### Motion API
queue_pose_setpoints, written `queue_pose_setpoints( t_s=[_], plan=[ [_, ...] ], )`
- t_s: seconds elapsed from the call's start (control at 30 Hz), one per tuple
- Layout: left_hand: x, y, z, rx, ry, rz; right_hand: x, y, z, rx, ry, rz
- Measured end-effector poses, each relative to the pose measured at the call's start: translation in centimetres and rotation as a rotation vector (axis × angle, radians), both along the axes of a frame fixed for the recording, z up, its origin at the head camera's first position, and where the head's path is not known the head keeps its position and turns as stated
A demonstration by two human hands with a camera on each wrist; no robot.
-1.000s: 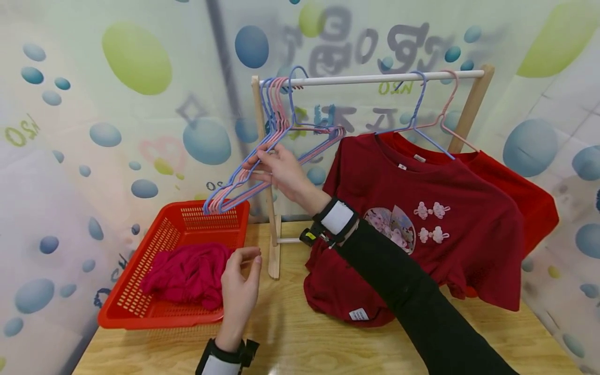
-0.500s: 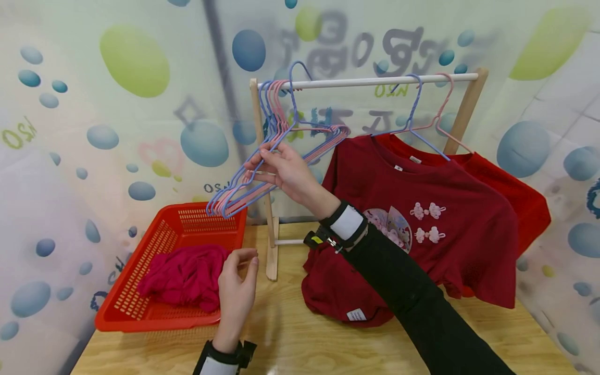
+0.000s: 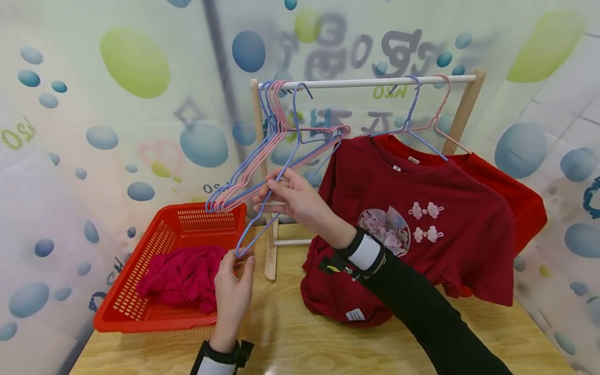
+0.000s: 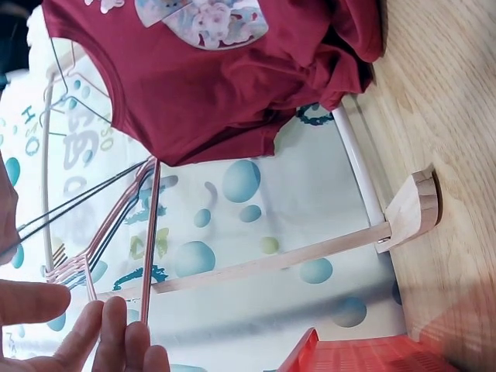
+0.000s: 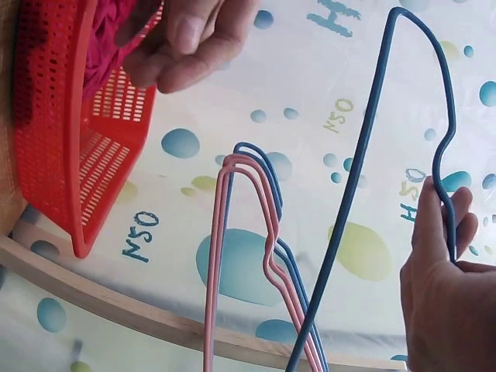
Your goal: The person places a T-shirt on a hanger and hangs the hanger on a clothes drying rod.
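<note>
My right hand pinches one arm of a blue wire clothes hanger. The hanger's hook sits in front of the rack's white rail, off it. My left hand is beside the hanger's lower end, fingers loosely bent; in the right wrist view this left hand stands apart from the wire. Behind, several pink and blue hangers hang bunched at the rail's left end. A dark red T-shirt with a printed fan and pink knots hangs on a blue hanger at the right.
A red plastic basket on the left of the wooden table holds a crumpled magenta garment. The rack has a white rail and wooden posts. A brighter red garment hangs behind the T-shirt on a pink hanger.
My right hand has brought the blue hanger off the rail, down and toward me, away from the bunched hangers. My left hand has barely moved.
</note>
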State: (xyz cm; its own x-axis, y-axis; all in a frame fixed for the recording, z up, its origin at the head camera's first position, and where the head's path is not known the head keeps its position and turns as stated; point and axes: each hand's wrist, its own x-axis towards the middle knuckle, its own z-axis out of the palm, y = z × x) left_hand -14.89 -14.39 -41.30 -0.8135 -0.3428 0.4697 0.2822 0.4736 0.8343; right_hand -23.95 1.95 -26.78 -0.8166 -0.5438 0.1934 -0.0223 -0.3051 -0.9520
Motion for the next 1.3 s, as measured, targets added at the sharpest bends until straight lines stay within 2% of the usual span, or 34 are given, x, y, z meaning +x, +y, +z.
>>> queue_pose_setpoints(
  t_s=[0.17, 0.37, 0.57, 0.9, 1.1, 1.3],
  plan=[
    [0.1, 0.0, 0.2, 0.014, -0.027, -0.012, 1.5, 1.7, -1.8, 0.054, 0.011, 0.042],
    [0.3, -0.1, 0.3, 0.02, -0.041, -0.021, 3.6, 3.3, -3.7, 0.049, -0.076, 0.107],
    [0.4, -0.1, 0.5, 0.02, -0.065, -0.019, 5.6, 5.1, -5.6, 0.084, -0.105, 0.149],
    [0.5, -0.4, 0.8, 0.016, -0.056, -0.011, 6.7, 8.6, -7.6, 0.137, -0.123, 0.187],
    [0.5, -0.5, 1.0, 0.023, -0.067, -0.007, 7.0, 10.5, -8.2, 0.202, -0.133, 0.157],
    [0.4, -0.6, 0.9, 0.011, -0.046, -0.002, 7.7, 12.1, -8.4, 0.287, -0.122, 0.13]
  ],
)
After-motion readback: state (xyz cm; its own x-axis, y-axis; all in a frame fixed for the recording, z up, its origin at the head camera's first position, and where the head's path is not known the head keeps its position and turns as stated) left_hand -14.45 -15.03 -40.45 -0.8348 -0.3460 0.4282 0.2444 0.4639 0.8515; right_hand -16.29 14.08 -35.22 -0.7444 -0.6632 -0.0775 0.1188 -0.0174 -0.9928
